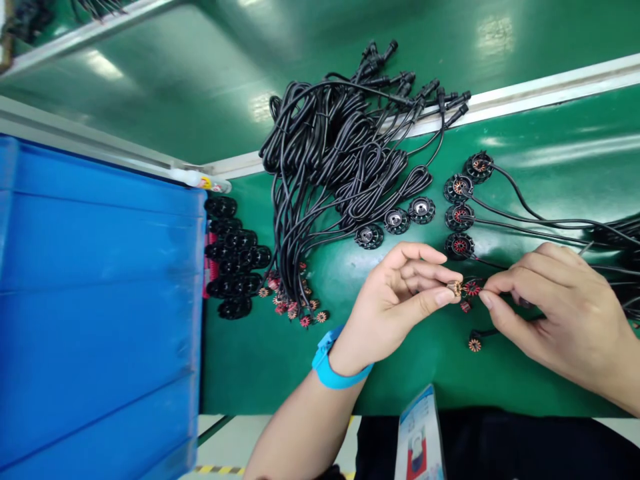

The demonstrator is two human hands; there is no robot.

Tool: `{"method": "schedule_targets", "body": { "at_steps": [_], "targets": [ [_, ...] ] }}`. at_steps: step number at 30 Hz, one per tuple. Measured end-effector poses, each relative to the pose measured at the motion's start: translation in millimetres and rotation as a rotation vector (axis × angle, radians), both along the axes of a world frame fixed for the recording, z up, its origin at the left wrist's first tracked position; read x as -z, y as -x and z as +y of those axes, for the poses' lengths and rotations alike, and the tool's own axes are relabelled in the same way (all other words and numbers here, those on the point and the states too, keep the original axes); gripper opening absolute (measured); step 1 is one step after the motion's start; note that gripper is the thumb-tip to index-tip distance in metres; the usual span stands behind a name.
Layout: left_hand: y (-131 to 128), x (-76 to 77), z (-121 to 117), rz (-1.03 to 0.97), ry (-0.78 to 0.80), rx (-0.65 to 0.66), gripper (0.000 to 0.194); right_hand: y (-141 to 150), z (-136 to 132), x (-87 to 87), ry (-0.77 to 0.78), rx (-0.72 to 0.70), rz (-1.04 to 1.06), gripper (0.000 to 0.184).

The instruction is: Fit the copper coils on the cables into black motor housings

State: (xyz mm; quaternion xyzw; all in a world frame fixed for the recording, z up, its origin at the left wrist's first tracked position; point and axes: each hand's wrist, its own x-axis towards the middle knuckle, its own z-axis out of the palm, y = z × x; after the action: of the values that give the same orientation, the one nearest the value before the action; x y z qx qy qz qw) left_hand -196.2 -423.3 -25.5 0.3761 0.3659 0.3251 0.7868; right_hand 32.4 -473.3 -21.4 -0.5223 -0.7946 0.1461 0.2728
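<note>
My left hand (400,300), with a blue wristband (325,360), pinches a small copper-wound stator (454,288) between thumb and fingertips. Close to its right, the thumb and index finger of my right hand (555,313) are pressed together; what they grip is too small to make out. Between the hands a red-wound stator (471,288) shows, with another red one (465,306) just below. An orange-wound stator (475,345) on a black cable lies on the green table under them. Beyond my hands, black round housings (459,246) with wound stators inside stand in a column, cables running right.
A large bundle of black cables (345,140) lies at the back, its stator ends (305,321) toward me. Three round black housings (397,221) sit beside it. Stacked black caps (235,253) stand by a blue bin (100,300) at left. A badge (421,437) hangs in front of me.
</note>
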Motion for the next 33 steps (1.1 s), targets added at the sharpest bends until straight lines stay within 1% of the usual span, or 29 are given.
{"method": "schedule_targets", "body": {
  "at_steps": [4, 7, 9, 11, 13, 15, 17, 18, 20, 24, 28, 30, 33],
  "targets": [
    [-1.0, 1.3, 0.3, -0.009, 0.072, -0.014, 0.030, 0.3, -3.8, 3.4, -0.024, -0.128, -0.053, 0.007],
    [-2.4, 1.1, -0.2, -0.021, 0.075, -0.017, 0.023, 2.1, -7.2, 2.6, -0.006, -0.203, -0.032, 0.005],
    [-3.1, 0.5, -0.4, -0.051, 0.073, -0.014, 0.018, 1.8, -7.0, 0.0, -0.022, -0.169, 0.010, 0.013],
    [-3.5, -0.2, -0.5, -0.080, 0.066, -0.009, 0.014, 0.5, -4.5, -2.6, -0.082, -0.097, 0.034, 0.020],
    [-3.6, -1.2, -0.7, -0.080, 0.058, -0.004, 0.012, -0.6, -1.3, -3.4, -0.132, -0.047, 0.026, 0.022],
    [-3.8, -2.4, -1.2, -0.058, 0.040, -0.001, 0.012, -0.7, 0.8, -2.1, -0.129, -0.031, 0.008, 0.027],
    [-4.1, -3.8, -2.3, -0.032, 0.001, 0.001, 0.011, -0.1, 1.4, -0.4, -0.099, -0.036, 0.016, 0.030],
    [-4.3, -4.4, -3.2, -0.018, -0.032, -0.002, 0.011, 0.3, 1.4, 0.0, -0.088, -0.037, 0.030, 0.029],
    [-4.7, -5.3, -5.8, 0.025, -0.122, -0.018, 0.011, 1.0, 1.7, -1.2, -0.070, -0.046, 0.073, 0.024],
    [-5.7, -6.0, -13.1, 0.168, -0.321, -0.092, 0.010, 1.9, 3.3, -7.6, -0.052, -0.059, 0.143, 0.015],
    [-6.9, -7.0, -17.4, 0.222, -0.508, -0.146, 0.007, 2.8, 2.6, -9.0, -0.035, -0.062, 0.181, 0.015],
    [-7.4, -7.8, -17.6, 0.235, -0.534, -0.150, 0.006, 3.1, 1.4, -7.7, -0.016, -0.060, 0.212, 0.016],
    [-7.5, -8.1, -17.1, 0.244, -0.498, -0.133, 0.006, 3.5, 0.0, -5.9, 0.006, -0.073, 0.238, 0.022]
  ]
}}
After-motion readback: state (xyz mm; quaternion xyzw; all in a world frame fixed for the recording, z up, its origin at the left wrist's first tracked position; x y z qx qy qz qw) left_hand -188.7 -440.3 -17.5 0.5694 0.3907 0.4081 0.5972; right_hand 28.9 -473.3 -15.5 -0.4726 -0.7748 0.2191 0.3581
